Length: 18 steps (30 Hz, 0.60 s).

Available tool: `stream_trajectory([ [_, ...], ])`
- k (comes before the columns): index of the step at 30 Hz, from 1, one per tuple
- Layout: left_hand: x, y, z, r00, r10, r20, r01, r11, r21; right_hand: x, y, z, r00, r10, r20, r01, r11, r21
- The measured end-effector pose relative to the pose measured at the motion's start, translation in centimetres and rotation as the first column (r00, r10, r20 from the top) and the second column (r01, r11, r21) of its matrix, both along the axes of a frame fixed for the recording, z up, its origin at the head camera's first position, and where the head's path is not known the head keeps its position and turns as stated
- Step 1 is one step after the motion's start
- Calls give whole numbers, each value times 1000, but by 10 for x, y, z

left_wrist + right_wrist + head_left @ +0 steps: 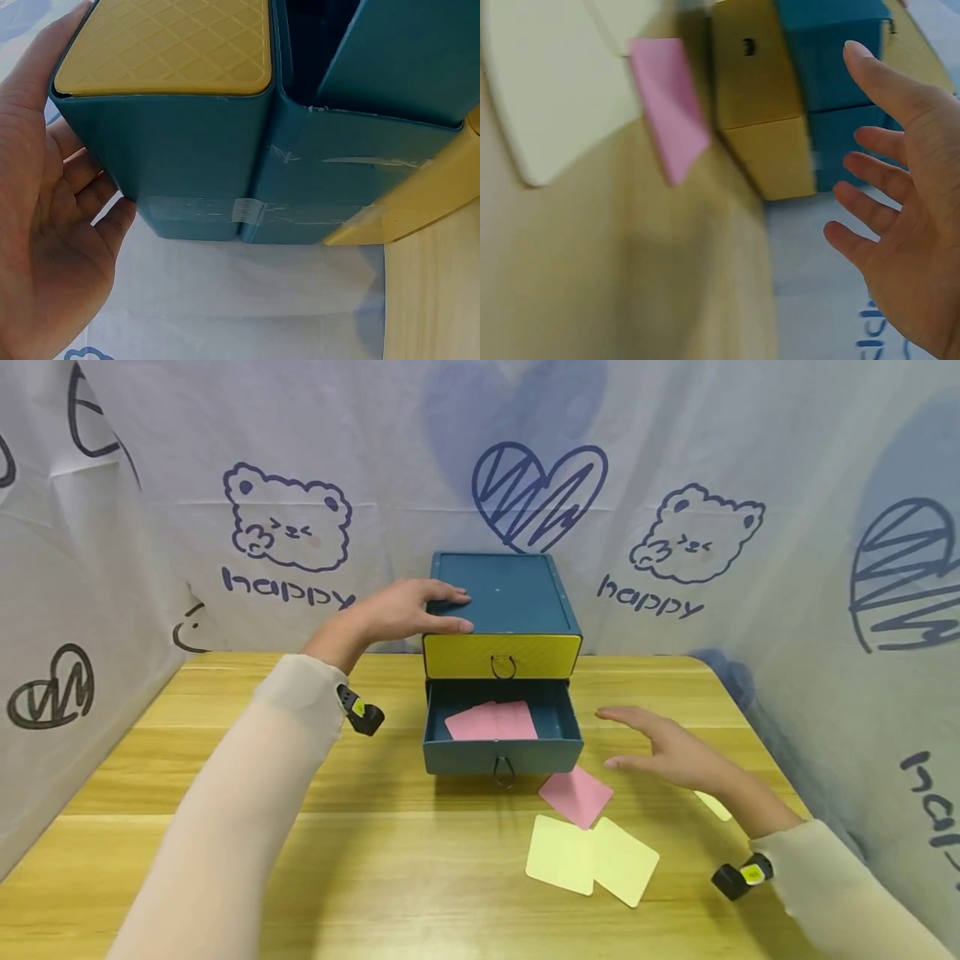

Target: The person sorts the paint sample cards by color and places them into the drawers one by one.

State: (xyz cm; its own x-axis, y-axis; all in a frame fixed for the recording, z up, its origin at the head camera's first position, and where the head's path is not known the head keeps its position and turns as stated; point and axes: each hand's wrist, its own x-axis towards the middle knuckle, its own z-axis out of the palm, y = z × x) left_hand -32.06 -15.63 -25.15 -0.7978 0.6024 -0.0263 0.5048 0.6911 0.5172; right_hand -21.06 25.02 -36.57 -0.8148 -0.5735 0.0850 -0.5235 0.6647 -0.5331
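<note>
A small teal drawer unit [498, 589] stands at the back of the table. Its yellow top drawer [457, 656] is closed, while the teal drawer [465, 758] beneath is pulled out with pink cards [491, 722] inside. My left hand [405, 610] rests on the unit's top left edge, fingers extended over the top. In the left wrist view, its fingers lie along the unit's side. Beyond the open drawer's right side, my right hand [675, 756] hovers with spread fingers, touching nothing. A yellow lowest drawer [439, 187] shows in the left wrist view.
In front of the unit lie a pink card [576, 799] and two pale yellow cards [558, 854]. Another yellow card [716, 808] is partly hidden behind the right forearm. A printed cloth [390, 460] hangs behind the wooden table [420, 877].
</note>
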Motion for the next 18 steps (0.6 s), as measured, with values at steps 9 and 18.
stream_trajectory([
  [9, 1, -3, -3, 1000, 10, 0, -10, 1000, 17, -1, -2, -34, 986, 113, 120, -117, 993, 23],
  [18, 4, -1, -5, 1000, 11, 3, -11, 999, 39, -12, -9, -50, 945, 247, 215, -258, 966, 21],
])
